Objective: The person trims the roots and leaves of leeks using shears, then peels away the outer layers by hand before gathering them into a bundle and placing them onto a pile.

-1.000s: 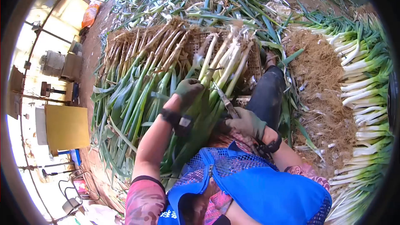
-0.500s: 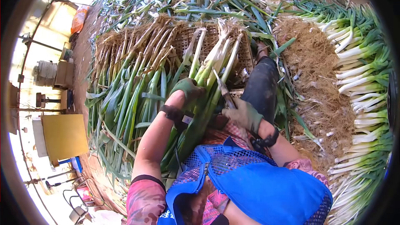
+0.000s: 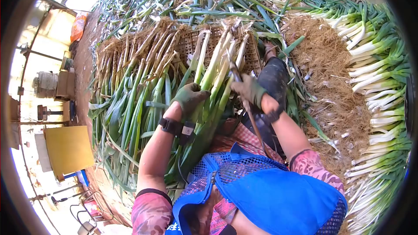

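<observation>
My left hand [image 3: 190, 98], in a green glove, is closed around a few long green onions [image 3: 214, 64] at their green part. Their pale root ends point away from me over a woven crate [image 3: 191, 43]. Just right of them, my gloved right hand [image 3: 249, 89] is wrapped round a slim rod-like tool [image 3: 235, 72]. The tool's thin tip points forward and overlaps the onion stalks. Its long brown lower part trails back toward my lap. Unpeeled green onions [image 3: 130, 91] with brown roots lie in a thick row to the left of my left hand.
Peeled white-stemmed onions [image 3: 368, 67] lie in a long row at the right, beside a heap of cut roots [image 3: 324, 61]. Loose leaves [image 3: 143, 0] cover the ground ahead. My dark-trousered leg [image 3: 273, 76] is right of the crate. A yellow board [image 3: 69, 150] stands far left.
My right hand has moved forward with the tool, whose tip now lies farther up the stalks and whose long lower part shows. My left hand has shifted slightly and keeps its hold.
</observation>
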A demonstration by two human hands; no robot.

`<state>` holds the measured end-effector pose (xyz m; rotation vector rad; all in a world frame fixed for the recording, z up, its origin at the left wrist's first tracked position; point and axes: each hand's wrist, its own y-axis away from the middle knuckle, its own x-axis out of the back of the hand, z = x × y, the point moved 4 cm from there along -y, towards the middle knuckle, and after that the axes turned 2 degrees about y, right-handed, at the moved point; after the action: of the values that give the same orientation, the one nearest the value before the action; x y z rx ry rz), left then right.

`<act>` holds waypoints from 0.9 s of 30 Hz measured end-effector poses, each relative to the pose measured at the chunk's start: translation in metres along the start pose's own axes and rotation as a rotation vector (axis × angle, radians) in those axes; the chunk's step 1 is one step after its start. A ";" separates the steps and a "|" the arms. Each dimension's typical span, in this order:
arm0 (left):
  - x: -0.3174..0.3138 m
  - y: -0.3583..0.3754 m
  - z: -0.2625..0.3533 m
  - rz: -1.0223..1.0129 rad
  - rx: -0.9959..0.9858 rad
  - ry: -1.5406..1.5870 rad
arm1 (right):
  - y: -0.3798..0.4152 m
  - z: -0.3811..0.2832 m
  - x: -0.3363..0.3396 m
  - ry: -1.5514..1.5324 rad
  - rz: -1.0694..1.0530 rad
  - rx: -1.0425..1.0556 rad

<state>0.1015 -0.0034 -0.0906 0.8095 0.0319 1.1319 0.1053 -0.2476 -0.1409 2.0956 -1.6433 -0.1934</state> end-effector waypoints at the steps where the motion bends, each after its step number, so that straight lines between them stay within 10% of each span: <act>1: 0.002 0.011 0.005 0.011 0.013 0.017 | -0.011 -0.011 0.004 -0.017 0.014 -0.008; 5: 0.011 0.019 -0.007 -0.002 0.142 -0.050 | -0.051 -0.012 0.000 -0.176 -0.115 -0.133; 10: 0.019 0.008 -0.010 -0.155 -0.754 -0.638 | 0.033 -0.023 -0.022 0.156 -0.157 0.070; 19: 0.004 -0.001 0.021 -0.113 -0.887 -0.593 | 0.157 -0.036 -0.013 0.389 -0.303 -0.024; 27: -0.016 0.003 0.000 -0.121 -0.144 0.088 | 0.045 -0.008 -0.017 0.299 -0.156 0.041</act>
<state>0.0919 -0.0157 -0.0950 0.6219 0.0710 1.0424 0.0643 -0.2371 -0.1174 2.1620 -1.3213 0.1022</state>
